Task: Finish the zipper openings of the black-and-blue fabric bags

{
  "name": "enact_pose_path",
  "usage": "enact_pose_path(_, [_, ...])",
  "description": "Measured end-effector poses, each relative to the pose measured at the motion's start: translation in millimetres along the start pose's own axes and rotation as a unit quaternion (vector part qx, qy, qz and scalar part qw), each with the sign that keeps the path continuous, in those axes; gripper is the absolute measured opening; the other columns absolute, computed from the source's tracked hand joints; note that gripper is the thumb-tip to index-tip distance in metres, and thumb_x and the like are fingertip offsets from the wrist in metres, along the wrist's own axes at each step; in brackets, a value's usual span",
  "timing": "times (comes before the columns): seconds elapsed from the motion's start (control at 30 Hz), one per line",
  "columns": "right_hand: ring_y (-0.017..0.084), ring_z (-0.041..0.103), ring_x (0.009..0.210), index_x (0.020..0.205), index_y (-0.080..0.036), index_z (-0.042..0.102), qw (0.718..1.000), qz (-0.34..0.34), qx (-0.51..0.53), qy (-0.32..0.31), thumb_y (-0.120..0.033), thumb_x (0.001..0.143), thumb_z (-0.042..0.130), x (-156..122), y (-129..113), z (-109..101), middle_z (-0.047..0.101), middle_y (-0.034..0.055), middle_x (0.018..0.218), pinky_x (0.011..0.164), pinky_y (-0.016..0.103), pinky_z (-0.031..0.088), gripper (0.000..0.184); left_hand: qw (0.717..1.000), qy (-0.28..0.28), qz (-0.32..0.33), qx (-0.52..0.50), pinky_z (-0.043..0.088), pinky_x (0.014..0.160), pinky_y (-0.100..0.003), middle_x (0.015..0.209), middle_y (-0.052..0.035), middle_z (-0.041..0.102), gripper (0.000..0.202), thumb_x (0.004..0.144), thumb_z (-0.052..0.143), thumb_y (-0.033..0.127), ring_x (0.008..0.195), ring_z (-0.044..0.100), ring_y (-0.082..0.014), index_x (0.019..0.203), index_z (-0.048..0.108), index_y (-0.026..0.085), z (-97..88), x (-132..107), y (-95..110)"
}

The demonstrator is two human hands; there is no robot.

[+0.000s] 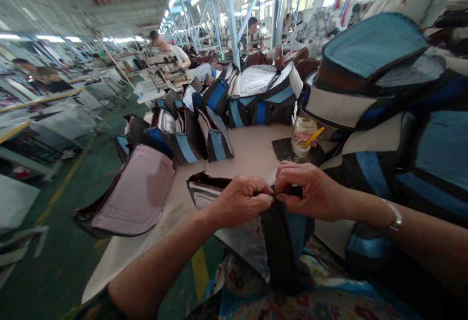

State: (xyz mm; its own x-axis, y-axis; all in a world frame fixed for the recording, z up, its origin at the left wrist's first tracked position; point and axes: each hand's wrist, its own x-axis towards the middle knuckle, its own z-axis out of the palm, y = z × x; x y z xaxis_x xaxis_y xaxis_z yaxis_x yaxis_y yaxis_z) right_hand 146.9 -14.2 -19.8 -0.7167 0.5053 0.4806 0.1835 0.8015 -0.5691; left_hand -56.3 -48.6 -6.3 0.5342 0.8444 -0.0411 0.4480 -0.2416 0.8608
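1. My fingers [265, 189] on the left hand [237, 203] are pinched together on the top edge of the dark bag [278, 247], which has a blue strip on its side
2. My right hand [314, 191] pinches that same edge just beside, thumb and forefinger bent around a small gap
3. The dark bag sits tilted at 6 o'clock from my hands, above flowered cloth [325, 293]
4. At 1 o'clock, a jar [302, 129] holding a yellow stick [315, 136] stands on a dark mat [281, 150]
5. At 9 o'clock, a pink-panelled bag [135, 188] lies at the edge of the pale table [252, 142]
6. At 10 o'clock, blue-striped bags [218, 147] stand upright
7. Towards 2 o'clock, stacked bags [343, 105] rise
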Motion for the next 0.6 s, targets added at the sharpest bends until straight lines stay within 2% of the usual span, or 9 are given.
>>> enact_pose_path(0.1, [0.015, 0.05, 0.07, 0.075, -0.014, 0.058, 0.992, -0.11, -0.062, 0.029, -0.007, 0.078, 0.056, -2.0, 0.6, 1.0, 0.055, 0.0031, 0.068, 0.066, 0.029, 0.042, 0.008, 0.996, -0.031, -0.037, -0.07, 0.031, 0.059, -0.024, 0.063, 0.004, 0.048, 0.019, 0.085, 0.056, 0.026, 0.062, 0.041, -0.0102, 0.074, 0.065, 0.013, -4.2, -0.8, -1.6])
enact_pose_path(0.23, [0.019, 0.054, 0.083, 0.087, -0.014, 0.061, 0.96, -0.218, -0.175, -0.008, -0.01, 0.086, 0.055, -8.6, 0.2, -5.4, 0.06, 0.0056, 0.075, 0.076, 0.035, 0.046, 0.008, 0.984, -0.061, -0.076, -0.146, 0.03, 0.058, -0.025, 0.062, 0.0026, 0.043, 0.047, 0.093, 0.046, 0.05, 0.061, 0.037, -0.0109, 0.069, 0.061, 0.013, -7.2, -1.4, -4.8])
enact_pose_path(0.3, [0.021, 0.056, 0.091, 0.094, -0.013, 0.063, 0.936, -0.26, -0.234, -0.034, -0.012, 0.088, 0.054, -12.9, -0.2, -9.7, 0.062, 0.0062, 0.08, 0.083, 0.038, 0.046, 0.011, 0.979, -0.098, -0.083, -0.158, 0.025, 0.055, -0.025, 0.061, 0.0042, 0.036, 0.047, 0.09, 0.052, 0.054, 0.058, 0.03, -0.0097, 0.066, 0.055, 0.014, -6.5, -2.1, -6.8])
enact_pose_path(0.4, [0.024, 0.055, 0.1, 0.103, -0.012, 0.064, 0.907, -0.314, -0.273, -0.068, -0.014, 0.091, 0.053, -21.2, 0.1, -13.5, 0.065, 0.008, 0.088, 0.09, 0.042, 0.044, 0.017, 0.973, -0.149, -0.073, -0.16, 0.019, 0.052, -0.025, 0.062, 0.0056, 0.029, 0.043, 0.088, 0.058, 0.051, 0.057, 0.024, -0.0087, 0.066, 0.05, 0.015, -3.8, -4.4, -7.7])
enact_pose_path(0.43, [0.025, 0.055, 0.102, 0.104, -0.012, 0.064, 0.913, -0.31, -0.256, -0.071, -0.015, 0.091, 0.053, -24.3, 0.5, -14.2, 0.066, 0.0085, 0.09, 0.091, 0.042, 0.043, 0.017, 0.975, -0.154, -0.065, -0.146, 0.02, 0.052, -0.025, 0.062, 0.0056, 0.03, 0.041, 0.088, 0.058, 0.049, 0.057, 0.026, -0.0087, 0.068, 0.052, 0.014, -2.5, -5.4, -6.9])
enact_pose_path(0.47, [0.024, 0.055, 0.103, 0.104, -0.012, 0.064, 0.93, -0.288, -0.218, -0.069, -0.015, 0.092, 0.052, -27.4, 1.1, -14.9, 0.065, 0.0088, 0.09, 0.091, 0.042, 0.043, 0.017, 0.98, -0.151, -0.05, -0.12, 0.022, 0.052, -0.024, 0.062, 0.0051, 0.034, 0.037, 0.089, 0.058, 0.046, 0.058, 0.029, -0.0089, 0.07, 0.056, 0.013, -1.0, -6.4, -5.2])
enact_pose_path(0.53, [0.022, 0.056, 0.101, 0.105, -0.013, 0.063, 0.976, -0.19, -0.082, -0.069, -0.018, 0.094, 0.05, -31.9, 2.4, -17.3, 0.065, 0.0092, 0.093, 0.091, 0.04, 0.043, 0.018, 0.99, -0.133, -0.006, -0.051, 0.03, 0.057, -0.023, 0.066, 0.0032, 0.045, 0.027, 0.09, 0.058, 0.035, 0.063, 0.039, -0.0096, 0.076, 0.062, 0.012, 2.8, -7.8, 0.5])
enact_pose_path(0.6, [0.019, 0.058, 0.095, 0.106, -0.013, 0.062, 0.992, -0.069, 0.075, -0.078, -0.024, 0.098, 0.045, -32.5, 2.9, -21.6, 0.064, 0.0089, 0.094, 0.088, 0.036, 0.045, 0.021, 0.993, -0.106, 0.051, 0.009, 0.034, 0.063, -0.023, 0.069, 0.0019, 0.05, 0.02, 0.088, 0.057, 0.024, 0.066, 0.045, -0.0099, 0.074, 0.061, 0.012, 7.9, -7.9, 9.1])
